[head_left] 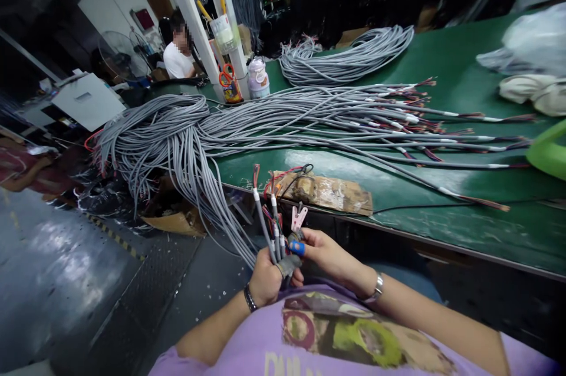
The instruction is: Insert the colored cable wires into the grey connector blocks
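My left hand (265, 279) is closed in a fist round a few grey cables (264, 226), whose stripped ends with coloured wires point upward. My right hand (325, 252) pinches a small pink-tipped cutter (298, 218) held right beside those cable ends; its thumb wears a blue wrap. Both hands are close to my chest, just below the front edge of the green table (464, 223). The cables trail down to the left and join a large grey bundle (177, 134) draped over the table's corner.
Many grey cables with stripped red ends (398, 119) lie across the table, with a coiled pile (345, 58) behind. A worn cardboard pad (327, 192) sits at the table edge. A seated person (179, 55) is at the back left, beyond a white post (194, 22).
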Motion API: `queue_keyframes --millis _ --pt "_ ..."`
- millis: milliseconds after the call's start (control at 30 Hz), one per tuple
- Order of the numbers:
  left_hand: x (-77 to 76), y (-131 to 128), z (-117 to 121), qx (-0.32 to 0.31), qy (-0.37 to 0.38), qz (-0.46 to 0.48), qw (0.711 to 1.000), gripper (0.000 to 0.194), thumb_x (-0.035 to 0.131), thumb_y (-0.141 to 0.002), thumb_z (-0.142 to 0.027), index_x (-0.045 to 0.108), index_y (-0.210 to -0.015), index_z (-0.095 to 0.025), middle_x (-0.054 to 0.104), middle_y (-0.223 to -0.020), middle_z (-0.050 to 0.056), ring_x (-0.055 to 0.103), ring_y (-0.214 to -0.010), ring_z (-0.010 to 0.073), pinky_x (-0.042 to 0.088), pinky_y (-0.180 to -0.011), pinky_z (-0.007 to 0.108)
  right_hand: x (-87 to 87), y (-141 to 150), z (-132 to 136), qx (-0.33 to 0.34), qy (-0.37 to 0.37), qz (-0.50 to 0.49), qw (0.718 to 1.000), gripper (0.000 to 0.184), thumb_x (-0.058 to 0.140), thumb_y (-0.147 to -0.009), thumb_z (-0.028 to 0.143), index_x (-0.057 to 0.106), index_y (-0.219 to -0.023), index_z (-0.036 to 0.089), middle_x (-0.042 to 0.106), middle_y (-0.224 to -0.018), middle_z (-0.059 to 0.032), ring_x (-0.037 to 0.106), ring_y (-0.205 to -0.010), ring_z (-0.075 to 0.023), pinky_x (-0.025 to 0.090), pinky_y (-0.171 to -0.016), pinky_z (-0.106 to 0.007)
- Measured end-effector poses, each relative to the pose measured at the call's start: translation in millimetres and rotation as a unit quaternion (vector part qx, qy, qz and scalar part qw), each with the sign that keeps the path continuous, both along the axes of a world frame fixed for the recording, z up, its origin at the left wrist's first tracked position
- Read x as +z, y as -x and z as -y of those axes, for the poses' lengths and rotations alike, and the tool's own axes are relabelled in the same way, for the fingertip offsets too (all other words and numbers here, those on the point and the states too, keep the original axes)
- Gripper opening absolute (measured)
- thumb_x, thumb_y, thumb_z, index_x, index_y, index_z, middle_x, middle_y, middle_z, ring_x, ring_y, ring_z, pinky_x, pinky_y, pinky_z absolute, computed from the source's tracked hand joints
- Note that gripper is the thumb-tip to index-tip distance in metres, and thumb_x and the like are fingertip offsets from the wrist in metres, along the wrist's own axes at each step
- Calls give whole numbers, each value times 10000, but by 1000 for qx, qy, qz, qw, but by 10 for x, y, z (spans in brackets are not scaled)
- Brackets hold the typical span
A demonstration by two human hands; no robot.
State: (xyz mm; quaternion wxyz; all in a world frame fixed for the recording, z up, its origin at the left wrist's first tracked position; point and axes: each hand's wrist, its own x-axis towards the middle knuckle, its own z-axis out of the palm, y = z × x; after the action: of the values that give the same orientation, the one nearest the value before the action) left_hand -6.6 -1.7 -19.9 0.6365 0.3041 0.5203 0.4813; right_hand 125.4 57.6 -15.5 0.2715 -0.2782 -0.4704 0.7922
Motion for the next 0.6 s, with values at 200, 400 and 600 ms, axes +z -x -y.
queue_keyframes --millis 200,400,600 --pt "-15 1 -2 97 -2 16 995 333 738 -632 -418 590 -605 -121 586 -443 10 508 -352 101 430 -399 219 -64 -13 -5 -91 8 33 995 423 731 -637 526 488 -662 180 480 -509 62 409 -468 -80 293 -496 -246" --pt "29 -11 -21 122 3 24 992 335 751 -606 -414 576 -644 -131 578 -441 -5 497 -349 96 427 -398 216 -119 -39 -17 -110 6 41 993 412 760 -614 497 515 -677 171 487 -515 61 402 -486 -78 289 -511 -242" --pt "9 -19 -20 77 -3 4 997 321 728 -638 -416 595 -635 -123 564 -428 -1 505 -358 104 433 -418 226 -3 31 -8 1 -22 8 1000 383 645 -745 524 541 -846 170 594 -519 23 551 -490 -136 303 -502 -254"
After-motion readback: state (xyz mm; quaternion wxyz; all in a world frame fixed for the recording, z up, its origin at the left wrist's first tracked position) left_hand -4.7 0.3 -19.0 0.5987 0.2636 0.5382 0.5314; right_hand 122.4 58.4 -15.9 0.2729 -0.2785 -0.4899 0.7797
